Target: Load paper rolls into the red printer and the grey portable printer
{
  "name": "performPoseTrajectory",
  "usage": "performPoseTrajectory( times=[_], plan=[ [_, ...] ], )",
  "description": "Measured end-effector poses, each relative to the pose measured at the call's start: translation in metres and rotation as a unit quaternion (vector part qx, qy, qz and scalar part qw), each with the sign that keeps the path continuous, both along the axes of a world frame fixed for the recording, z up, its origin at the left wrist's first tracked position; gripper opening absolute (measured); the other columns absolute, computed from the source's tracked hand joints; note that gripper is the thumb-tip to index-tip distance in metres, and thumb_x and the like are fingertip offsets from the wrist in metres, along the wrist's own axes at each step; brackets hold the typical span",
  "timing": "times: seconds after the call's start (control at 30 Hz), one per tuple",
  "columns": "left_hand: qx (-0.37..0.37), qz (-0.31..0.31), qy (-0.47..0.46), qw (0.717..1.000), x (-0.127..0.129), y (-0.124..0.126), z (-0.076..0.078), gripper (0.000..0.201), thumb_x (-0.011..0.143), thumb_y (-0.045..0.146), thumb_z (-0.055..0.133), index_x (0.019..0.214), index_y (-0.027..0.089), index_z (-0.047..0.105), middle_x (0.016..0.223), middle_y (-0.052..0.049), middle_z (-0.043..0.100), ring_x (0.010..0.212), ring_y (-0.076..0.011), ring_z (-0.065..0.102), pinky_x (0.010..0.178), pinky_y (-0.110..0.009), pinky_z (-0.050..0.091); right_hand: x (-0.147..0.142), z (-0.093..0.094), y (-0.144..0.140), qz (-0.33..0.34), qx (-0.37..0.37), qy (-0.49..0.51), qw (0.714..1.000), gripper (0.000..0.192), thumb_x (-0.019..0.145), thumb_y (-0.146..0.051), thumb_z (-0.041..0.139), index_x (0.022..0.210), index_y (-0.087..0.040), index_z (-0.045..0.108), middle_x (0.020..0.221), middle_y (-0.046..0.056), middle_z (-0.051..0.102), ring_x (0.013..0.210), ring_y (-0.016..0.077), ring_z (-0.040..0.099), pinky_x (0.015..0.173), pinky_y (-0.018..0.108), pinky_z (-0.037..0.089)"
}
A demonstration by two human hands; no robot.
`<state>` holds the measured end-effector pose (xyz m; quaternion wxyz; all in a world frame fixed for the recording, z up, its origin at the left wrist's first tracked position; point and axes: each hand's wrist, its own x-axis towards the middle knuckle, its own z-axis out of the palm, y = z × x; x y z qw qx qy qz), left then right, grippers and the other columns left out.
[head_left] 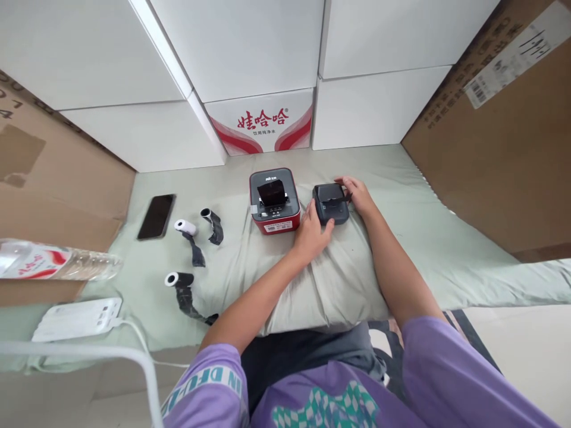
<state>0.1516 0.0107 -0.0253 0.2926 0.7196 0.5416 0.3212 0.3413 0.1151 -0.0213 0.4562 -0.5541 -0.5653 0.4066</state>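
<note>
A small black label printer (331, 213) lies on the pale green cloth, a dark strip sticking out across its right side. Around its left and front edge curl the fingers of my left hand (311, 236), the thumb at the front corner. My right hand (359, 196) grips the opposite side, fingers at the back right corner next to the strip. Just left of it stands a larger red and black printer (280, 226), with a black piece of paper (272, 193) rising from its top slot. My left hand is close beside this red printer.
Three paper rolls, a black one (185, 279), a white one (186, 227) and another dark one (216, 229), trail black strips. Further left are a phone (156, 217), a plastic-wrapped water bottle (57, 261) and a white power bank (80, 319) with a cable. Cartons (504, 137) wall the sides.
</note>
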Motion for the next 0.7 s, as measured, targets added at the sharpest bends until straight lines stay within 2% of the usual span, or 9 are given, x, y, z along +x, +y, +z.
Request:
performPoseTrajectory(
  times=[0.1, 0.17, 0.23, 0.3, 0.4, 0.5, 0.6, 0.7],
  plan=[
    [0.017, 0.0, 0.021, 1.0, 0.003, 0.003, 0.0, 0.085, 0.095, 0.045, 0.056, 0.162, 0.008, 0.019, 0.165, -0.027, 0.034, 0.156, -0.0355, 0.032, 0.13, -0.052, 0.028, 0.0, -0.005, 0.001, -0.004, 0.009, -0.021, 1.0, 0.072, 0.082, -0.084, 0.048, 0.113, -0.023, 0.071, 0.109, 0.008, 0.073, 0.066, 0.0164, 0.057, 0.056, 0.029, 0.044],
    [0.022, -0.003, 0.031, 0.999, 0.004, 0.005, 0.001, 0.085, 0.094, 0.044, 0.058, 0.161, 0.008, 0.02, 0.164, -0.027, 0.036, 0.156, -0.0363, 0.032, 0.131, -0.053, 0.023, 0.0, -0.009, 0.002, -0.001, 0.031, -0.047, 0.998, 0.073, 0.085, -0.085, 0.044, 0.116, -0.025, 0.072, 0.108, 0.007, 0.073, 0.086, 0.0218, 0.065, 0.072, 0.032, 0.052],
    [0.022, -0.007, 0.037, 0.999, 0.005, 0.006, 0.002, 0.083, 0.095, 0.043, 0.057, 0.161, 0.008, 0.021, 0.163, -0.027, 0.038, 0.155, -0.0362, 0.035, 0.132, -0.053, 0.021, 0.001, -0.011, 0.001, 0.005, 0.052, -0.068, 0.996, 0.07, 0.087, -0.083, 0.043, 0.117, -0.026, 0.072, 0.11, 0.005, 0.073, 0.103, 0.025, 0.065, 0.09, 0.036, 0.052],
    [0.022, -0.008, 0.043, 0.999, 0.005, 0.007, 0.001, 0.081, 0.096, 0.043, 0.055, 0.16, 0.005, 0.022, 0.162, -0.029, 0.038, 0.154, -0.0361, 0.036, 0.132, -0.053, 0.021, 0.001, -0.012, -0.001, 0.012, 0.059, -0.074, 0.995, 0.067, 0.089, -0.081, 0.043, 0.119, -0.027, 0.071, 0.112, 0.005, 0.072, 0.11, 0.0261, 0.064, 0.099, 0.039, 0.05],
    [0.031, -0.004, 0.049, 0.998, 0.004, 0.005, -0.001, 0.08, 0.097, 0.043, 0.053, 0.159, 0.002, 0.023, 0.162, -0.029, 0.039, 0.154, -0.0353, 0.036, 0.131, -0.053, 0.022, 0.002, -0.01, -0.004, 0.026, 0.051, -0.054, 0.997, 0.063, 0.09, -0.076, 0.047, 0.122, -0.026, 0.07, 0.118, 0.005, 0.071, 0.115, 0.0273, 0.063, 0.098, 0.04, 0.051],
    [0.033, 0.008, 0.048, 0.998, 0.004, 0.002, -0.002, 0.078, 0.1, 0.044, 0.049, 0.16, 0.002, 0.023, 0.162, -0.027, 0.04, 0.154, -0.0364, 0.036, 0.128, -0.054, 0.028, 0.004, -0.007, -0.006, 0.065, 0.02, -0.014, 0.998, 0.059, 0.087, -0.062, 0.056, 0.132, -0.025, 0.064, 0.13, 0.007, 0.068, 0.111, 0.0269, 0.064, 0.086, 0.036, 0.055],
    [0.018, 0.017, 0.04, 0.999, 0.003, -0.001, -0.003, 0.079, 0.101, 0.047, 0.046, 0.161, 0.003, 0.02, 0.163, -0.027, 0.039, 0.155, -0.0387, 0.033, 0.124, -0.056, 0.034, 0.011, -0.003, -0.005, 0.117, -0.016, 0.027, 0.993, 0.065, 0.075, -0.041, 0.061, 0.138, -0.025, 0.06, 0.14, 0.007, 0.064, 0.099, 0.0244, 0.066, 0.072, 0.033, 0.055],
    [0.01, 0.019, 0.027, 0.999, 0.002, -0.002, -0.003, 0.079, 0.101, 0.048, 0.046, 0.163, 0.008, 0.018, 0.164, -0.024, 0.038, 0.155, -0.0388, 0.032, 0.124, -0.057, 0.034, 0.017, 0.001, -0.005, 0.153, -0.026, 0.045, 0.987, 0.074, 0.062, -0.027, 0.061, 0.136, -0.027, 0.06, 0.145, 0.006, 0.061, 0.1, 0.0234, 0.066, 0.074, 0.033, 0.056]
  ],
)
